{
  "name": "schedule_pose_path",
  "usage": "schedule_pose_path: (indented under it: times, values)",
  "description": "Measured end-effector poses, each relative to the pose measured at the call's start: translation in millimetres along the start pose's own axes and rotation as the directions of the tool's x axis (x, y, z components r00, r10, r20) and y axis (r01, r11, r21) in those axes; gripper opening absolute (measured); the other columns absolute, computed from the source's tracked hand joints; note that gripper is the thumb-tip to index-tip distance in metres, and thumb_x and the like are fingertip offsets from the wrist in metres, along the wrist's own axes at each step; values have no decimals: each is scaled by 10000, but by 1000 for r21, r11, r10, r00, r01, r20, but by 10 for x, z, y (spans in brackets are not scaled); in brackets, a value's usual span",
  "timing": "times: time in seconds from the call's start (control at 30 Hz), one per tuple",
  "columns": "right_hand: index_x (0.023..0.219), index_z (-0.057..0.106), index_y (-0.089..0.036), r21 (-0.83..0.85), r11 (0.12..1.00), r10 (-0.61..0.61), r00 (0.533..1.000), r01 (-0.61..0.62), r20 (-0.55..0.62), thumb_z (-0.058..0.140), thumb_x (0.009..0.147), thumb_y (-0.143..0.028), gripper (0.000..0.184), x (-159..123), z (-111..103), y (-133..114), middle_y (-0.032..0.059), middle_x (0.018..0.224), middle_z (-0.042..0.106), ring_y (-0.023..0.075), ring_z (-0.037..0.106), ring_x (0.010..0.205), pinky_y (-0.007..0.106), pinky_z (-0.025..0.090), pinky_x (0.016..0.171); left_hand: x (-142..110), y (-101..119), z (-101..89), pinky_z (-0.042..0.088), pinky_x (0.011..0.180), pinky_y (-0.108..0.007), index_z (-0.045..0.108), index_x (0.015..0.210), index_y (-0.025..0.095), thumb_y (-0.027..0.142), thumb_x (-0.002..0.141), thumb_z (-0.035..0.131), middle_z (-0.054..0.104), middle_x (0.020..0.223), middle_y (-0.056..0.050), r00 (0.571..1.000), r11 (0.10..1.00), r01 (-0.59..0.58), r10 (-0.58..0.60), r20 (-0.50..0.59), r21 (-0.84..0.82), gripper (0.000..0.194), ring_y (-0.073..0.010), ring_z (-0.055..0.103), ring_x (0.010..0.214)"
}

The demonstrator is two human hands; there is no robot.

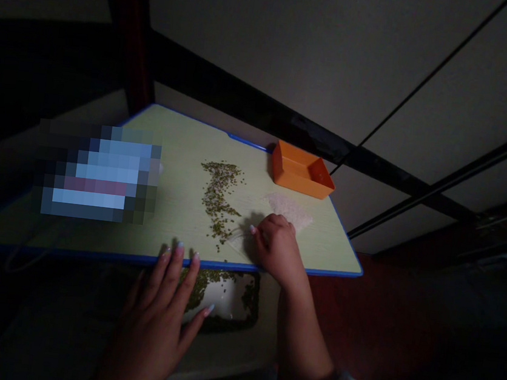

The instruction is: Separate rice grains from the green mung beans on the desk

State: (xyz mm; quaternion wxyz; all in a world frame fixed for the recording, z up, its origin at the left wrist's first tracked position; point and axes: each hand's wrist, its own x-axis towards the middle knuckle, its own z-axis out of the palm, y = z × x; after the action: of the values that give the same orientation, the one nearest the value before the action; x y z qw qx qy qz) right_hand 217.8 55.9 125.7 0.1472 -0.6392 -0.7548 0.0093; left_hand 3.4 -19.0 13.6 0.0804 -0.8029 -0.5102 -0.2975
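Observation:
My left hand (165,302) is spread open, fingertips resting at the near blue edge of the small table (173,205). My right hand (277,244) is closed low over the tabletop, thumb and fingers pinched together; what they hold, if anything, I cannot make out. A faint pale outline shows on the table by its thumb. Left of this hand lies a loose strip of small green grains (218,195) mixed with white ones. Just beyond its knuckles is a heap of white, rice-like grains (290,209).
An orange open box (304,170) stands at the far right corner. Below the near edge sits a dark-rimmed tray (255,300) with green grains. A blurred-out, bluish lit object (104,173) is at the left, with a cord (27,265) near it. Pale panels stand behind the table.

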Motion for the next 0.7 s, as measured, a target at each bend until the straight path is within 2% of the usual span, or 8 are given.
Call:
schedule_pose_path:
  times: [0.23, 0.43, 0.7]
  values:
    - [830, 691, -179, 5, 1000, 14, 1000, -14, -24, 574, 1004, -200, 211, 16, 9, -12, 108, 972, 704, 248, 611, 972, 372, 417, 865, -12, 5, -4, 362, 1157, -572, 59, 1681, 182, 469, 1009, 379, 49, 1796, -164, 1000, 1000, 2, -2, 9, 4, 798, -396, 175, 1630]
    - [844, 697, -176, 17, 1000, -7, 1000, 7, -16, 572, 1002, -193, 202, 22, 3, -2, 109, 961, 695, 252, 613, 964, 373, 422, 855, -2, 11, 1, 330, 1203, -575, 52, 1681, 181, 466, 1007, 383, 12, 1799, -142, 1000, 1000, 3, -3, -6, -5, 803, -374, 126, 1646]
    - [823, 674, -190, 99, 992, -75, 997, 78, -30, 579, 1004, -223, 207, 17, 22, 37, 102, 939, 675, 248, 588, 934, 371, 428, 852, -63, 22, 11, 157, 1271, -687, 30, 1683, 223, 448, 1008, 399, 106, 1788, -159, 995, 998, 60, -61, 78, 15, 801, -385, 188, 1632]
